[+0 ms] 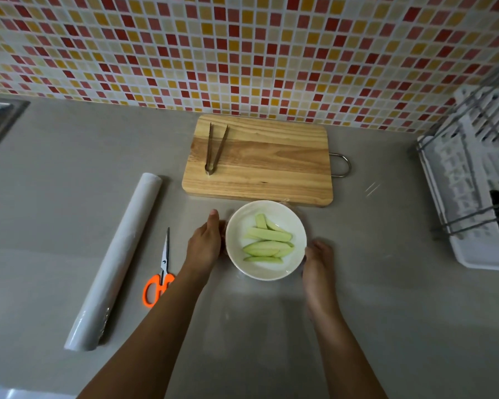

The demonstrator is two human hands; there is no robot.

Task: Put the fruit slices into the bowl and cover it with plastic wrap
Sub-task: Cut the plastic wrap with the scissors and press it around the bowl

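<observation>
Bowl [242,264], one; wrap roll [116,260], one; scissors [164,262], one

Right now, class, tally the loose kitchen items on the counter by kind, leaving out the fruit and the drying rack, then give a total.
bowl: 1
cutting board: 1
tongs: 1
scissors: 1
roll of plastic wrap: 1
Total: 5

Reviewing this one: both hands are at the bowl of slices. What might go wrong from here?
1. The plastic wrap looks bunched at the far rim by the cutting board, so the seal may be loose there.
2. The left hand and right hand cup the bowl from opposite sides on a smooth counter; uneven pressure might slide or tip it, shifting the fruit slices.
</observation>
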